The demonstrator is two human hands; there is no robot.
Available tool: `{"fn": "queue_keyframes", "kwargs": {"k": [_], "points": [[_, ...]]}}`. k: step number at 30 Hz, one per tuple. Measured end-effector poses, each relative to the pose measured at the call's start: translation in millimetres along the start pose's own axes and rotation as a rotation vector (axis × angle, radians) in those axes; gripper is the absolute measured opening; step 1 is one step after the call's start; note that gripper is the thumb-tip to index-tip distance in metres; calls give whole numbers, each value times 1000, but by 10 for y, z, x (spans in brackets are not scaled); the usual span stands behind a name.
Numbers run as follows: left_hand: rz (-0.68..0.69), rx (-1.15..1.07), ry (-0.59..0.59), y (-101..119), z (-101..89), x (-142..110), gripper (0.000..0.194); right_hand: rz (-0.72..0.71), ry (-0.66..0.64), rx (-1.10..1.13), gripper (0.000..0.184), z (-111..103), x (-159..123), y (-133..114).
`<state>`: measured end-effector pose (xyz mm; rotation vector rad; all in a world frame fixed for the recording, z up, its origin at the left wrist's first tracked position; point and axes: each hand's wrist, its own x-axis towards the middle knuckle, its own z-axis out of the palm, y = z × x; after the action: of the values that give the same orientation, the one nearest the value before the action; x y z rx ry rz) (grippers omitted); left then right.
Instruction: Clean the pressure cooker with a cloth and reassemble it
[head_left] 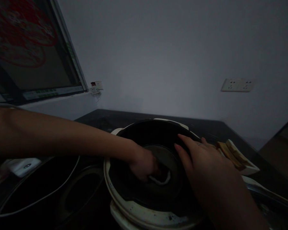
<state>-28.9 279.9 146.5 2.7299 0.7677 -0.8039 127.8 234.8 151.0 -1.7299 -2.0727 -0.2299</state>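
A round white cooker point(124, 206) with a dark inner cavity stands on the dark counter in front of me. My left hand point(144, 164) reaches down inside it, its fingers closed on a pale cloth point(162, 180) pressed against the bottom. My right hand point(201, 159) rests on the cooker's right rim with its fingers stretched out flat, holding nothing.
A white cable point(38, 199) loops over a dark round pot point(33, 188) at the left. Beige blocks sit in a white dish point(248, 169) to the right. Wall sockets point(237, 85) hang on the back wall, and a window point(33, 51) fills the upper left. The room is dim.
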Motion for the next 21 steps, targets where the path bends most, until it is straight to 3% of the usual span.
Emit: {"fn": "queue_keyframes", "kwargs": {"k": [2,5,10,13,18,21], "points": [[140,52,-96,-14,28,-47,33,-20,37,4,34,32,-4,28],[193,7,-132,-66,49,-104,28,-66,56,5,35,77,-2,84],[-30,-175,-128,-237,55,-114,17,-74,80,-8,36,72,-24,80],[-92,-304,-99,-280,51,-103,23,-61,108,-13,35,60,-42,39],[33,-333,-157,-173,44,-101,35,-123,127,-22,37,123,-18,112],[131,-323,-242,-47,20,-63,32,-172,141,-15,38,170,-6,192]]}}
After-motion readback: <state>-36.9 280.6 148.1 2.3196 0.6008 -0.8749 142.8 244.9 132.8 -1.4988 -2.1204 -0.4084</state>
